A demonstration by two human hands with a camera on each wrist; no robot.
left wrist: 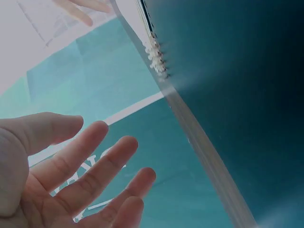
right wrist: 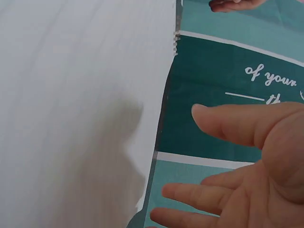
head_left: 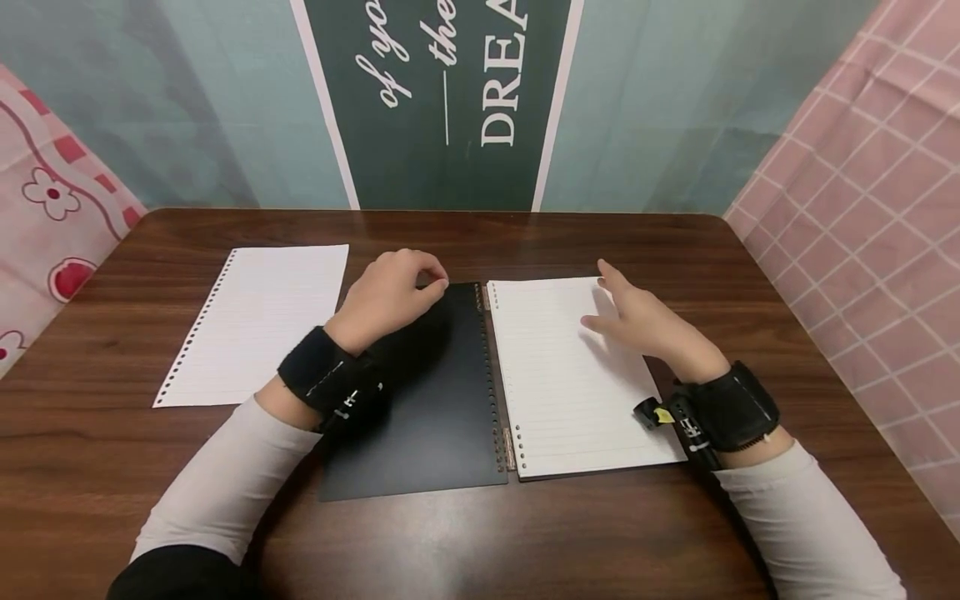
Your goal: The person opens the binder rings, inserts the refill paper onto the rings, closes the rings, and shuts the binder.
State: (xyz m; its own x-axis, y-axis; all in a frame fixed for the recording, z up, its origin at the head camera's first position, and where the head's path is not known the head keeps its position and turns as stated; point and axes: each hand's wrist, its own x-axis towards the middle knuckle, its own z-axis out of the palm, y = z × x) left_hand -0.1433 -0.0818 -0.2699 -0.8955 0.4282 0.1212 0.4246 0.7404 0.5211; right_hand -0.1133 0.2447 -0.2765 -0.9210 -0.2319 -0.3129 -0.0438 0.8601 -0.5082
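An open loose-leaf binder lies on the table, its dark cover (head_left: 442, 400) to the left and a stack of lined paper (head_left: 577, 383) to the right. Metal binder rings (left wrist: 156, 59) show along the spine in the left wrist view. My left hand (head_left: 392, 296) hovers over the top of the dark cover, fingers loosely bent with nothing between them. Above the upper right part of the lined stack is my right hand (head_left: 641, 317), thumb and fingers spread apart and holding nothing. In the right wrist view its shadow falls on the page.
A loose sheet of lined, punched paper (head_left: 258, 325) lies on the table left of the binder. The brown wooden table (head_left: 465, 542) ends at a teal and green printed cloth (head_left: 450, 167). Pink patterned cloths hang at both sides.
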